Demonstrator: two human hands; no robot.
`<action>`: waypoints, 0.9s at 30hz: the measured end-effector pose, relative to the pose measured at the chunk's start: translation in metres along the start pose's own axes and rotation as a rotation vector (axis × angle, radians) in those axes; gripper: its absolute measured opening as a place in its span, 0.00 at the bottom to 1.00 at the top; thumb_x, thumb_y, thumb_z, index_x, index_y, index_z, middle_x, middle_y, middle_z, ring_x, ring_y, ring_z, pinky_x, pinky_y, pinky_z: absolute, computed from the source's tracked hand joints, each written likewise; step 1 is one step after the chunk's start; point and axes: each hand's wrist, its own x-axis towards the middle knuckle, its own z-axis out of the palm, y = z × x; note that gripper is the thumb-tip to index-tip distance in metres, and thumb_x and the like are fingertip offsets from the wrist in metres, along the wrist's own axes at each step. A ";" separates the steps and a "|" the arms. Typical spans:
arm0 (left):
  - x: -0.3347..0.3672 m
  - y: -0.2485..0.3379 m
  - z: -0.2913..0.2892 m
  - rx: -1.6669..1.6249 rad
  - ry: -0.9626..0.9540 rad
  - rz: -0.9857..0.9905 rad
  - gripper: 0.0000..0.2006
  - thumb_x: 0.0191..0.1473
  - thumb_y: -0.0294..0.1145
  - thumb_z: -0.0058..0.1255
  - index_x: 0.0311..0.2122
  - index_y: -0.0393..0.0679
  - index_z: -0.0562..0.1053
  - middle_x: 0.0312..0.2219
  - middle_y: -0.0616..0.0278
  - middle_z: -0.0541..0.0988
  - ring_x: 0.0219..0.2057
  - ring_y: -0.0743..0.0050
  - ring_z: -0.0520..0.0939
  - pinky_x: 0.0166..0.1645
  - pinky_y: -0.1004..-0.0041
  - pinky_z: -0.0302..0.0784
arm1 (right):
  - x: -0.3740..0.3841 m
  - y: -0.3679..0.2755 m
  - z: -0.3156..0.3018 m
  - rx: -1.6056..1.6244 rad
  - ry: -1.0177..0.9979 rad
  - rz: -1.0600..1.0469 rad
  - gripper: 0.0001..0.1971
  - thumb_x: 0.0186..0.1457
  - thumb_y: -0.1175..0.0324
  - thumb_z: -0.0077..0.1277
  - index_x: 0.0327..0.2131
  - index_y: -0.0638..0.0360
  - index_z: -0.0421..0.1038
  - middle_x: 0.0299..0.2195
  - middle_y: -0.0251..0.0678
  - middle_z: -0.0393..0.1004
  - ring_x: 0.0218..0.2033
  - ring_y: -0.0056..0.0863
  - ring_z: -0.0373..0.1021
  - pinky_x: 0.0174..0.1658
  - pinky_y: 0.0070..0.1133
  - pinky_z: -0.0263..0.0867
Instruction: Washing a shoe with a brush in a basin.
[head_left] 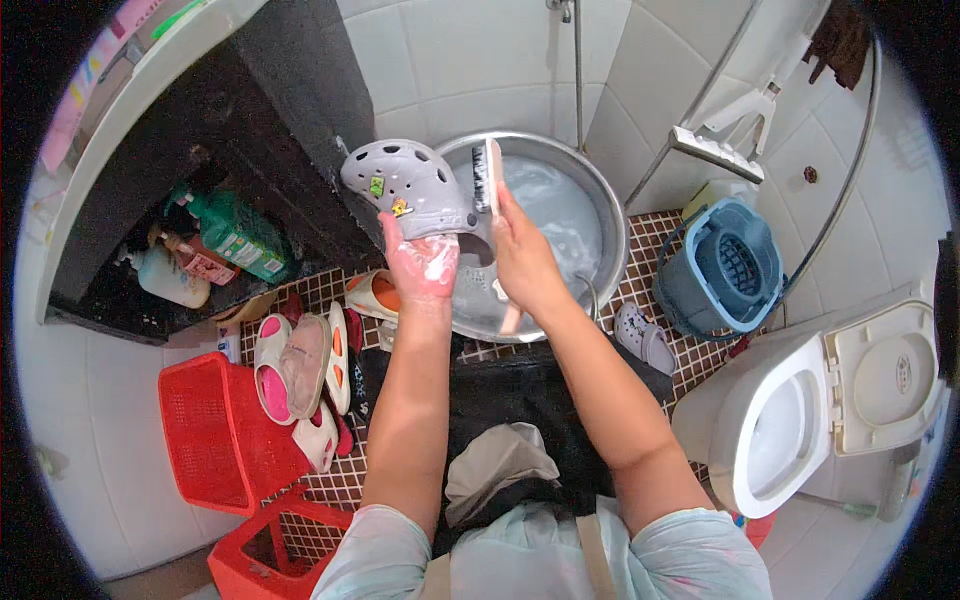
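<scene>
A soapy left hand (425, 268) grips a gray clog (415, 185), fingers hidden by it, beside a metal basin (621, 240). Above the basin, the right hand (530, 262) is wrapped around a brush (494, 160), bristles facing the clog.

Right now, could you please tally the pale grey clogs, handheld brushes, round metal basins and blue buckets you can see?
Pale grey clogs: 2
Handheld brush: 1
Round metal basin: 1
Blue bucket: 1
Total: 5
</scene>
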 end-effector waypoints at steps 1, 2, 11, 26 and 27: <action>0.000 0.002 0.001 -0.027 0.010 0.026 0.24 0.58 0.47 0.40 0.54 0.41 0.61 0.50 0.57 0.69 0.52 0.59 0.69 0.58 0.57 0.60 | -0.014 -0.022 -0.010 0.039 -0.067 0.036 0.24 0.59 0.68 0.33 0.59 0.58 0.47 0.43 0.63 0.66 0.44 0.57 0.64 0.46 0.36 0.62; 0.001 0.001 0.004 -0.055 0.013 0.043 0.24 0.58 0.46 0.41 0.54 0.41 0.62 0.49 0.56 0.70 0.52 0.59 0.69 0.57 0.58 0.61 | -0.027 -0.033 -0.016 0.074 -0.124 0.070 0.24 0.59 0.68 0.33 0.60 0.57 0.47 0.39 0.63 0.68 0.40 0.57 0.66 0.43 0.38 0.63; 0.012 -0.016 -0.010 0.053 0.016 -0.020 0.21 0.58 0.39 0.43 0.52 0.37 0.63 0.48 0.53 0.71 0.50 0.59 0.71 0.57 0.60 0.62 | -0.009 -0.013 -0.003 -0.175 -0.070 0.115 0.24 0.60 0.66 0.34 0.60 0.51 0.48 0.31 0.61 0.70 0.31 0.58 0.68 0.34 0.41 0.64; -0.001 -0.016 0.002 0.145 0.039 -0.033 0.21 0.58 0.42 0.43 0.51 0.38 0.64 0.45 0.58 0.73 0.47 0.63 0.73 0.56 0.62 0.64 | -0.029 -0.027 0.001 -0.342 -0.186 0.162 0.25 0.60 0.69 0.34 0.61 0.49 0.48 0.33 0.64 0.69 0.37 0.57 0.69 0.39 0.36 0.65; -0.001 -0.020 0.009 0.134 0.014 0.015 0.21 0.58 0.42 0.43 0.50 0.38 0.64 0.45 0.57 0.72 0.47 0.63 0.72 0.57 0.62 0.63 | -0.008 -0.021 -0.003 -0.343 -0.178 0.160 0.25 0.60 0.69 0.34 0.61 0.49 0.48 0.33 0.64 0.69 0.37 0.57 0.69 0.39 0.36 0.65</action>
